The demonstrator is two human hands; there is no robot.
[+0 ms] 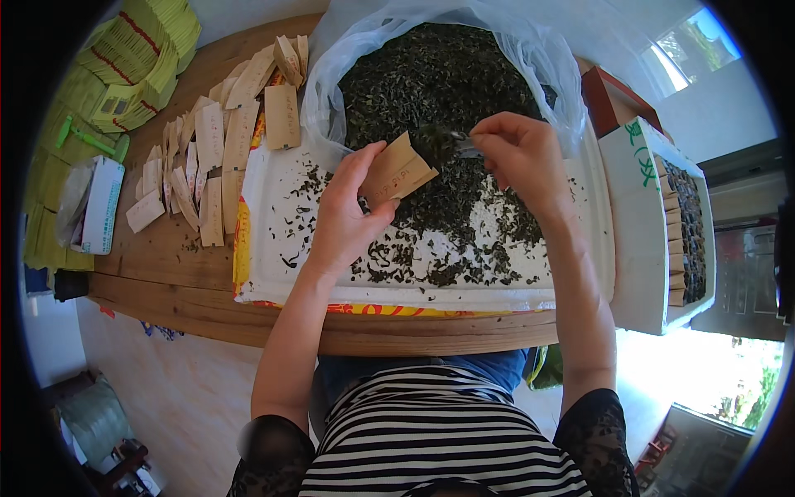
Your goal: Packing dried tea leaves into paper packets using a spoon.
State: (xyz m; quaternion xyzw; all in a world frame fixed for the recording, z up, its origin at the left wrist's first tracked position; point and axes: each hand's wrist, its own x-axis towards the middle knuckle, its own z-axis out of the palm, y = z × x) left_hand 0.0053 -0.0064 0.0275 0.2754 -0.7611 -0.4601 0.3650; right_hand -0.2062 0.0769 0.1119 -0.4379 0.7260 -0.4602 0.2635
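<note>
My left hand [354,205] holds a small brown paper packet [400,177] that bears red print, its mouth tilted toward the right. Close to that mouth, my right hand [518,155] pinches the handle of a small spoon [461,136]; dark dried leaves, apparently tea, are heaped at its far end. Behind both hands, a large clear plastic bag [323,81] lies wide open, full of the same dried leaves [435,68]. Loose leaves have spilled over the white foam tray [273,248] below my hands. How full the packet is cannot be seen.
Left of the tray, several paper packets [210,136] lie in rows on the wooden table [155,261]. Beyond them are stacked yellow-green packages [136,68] and a small white box [102,205]. To the right stand a foam box [633,230] of filled packets and a reddish-brown box [615,102].
</note>
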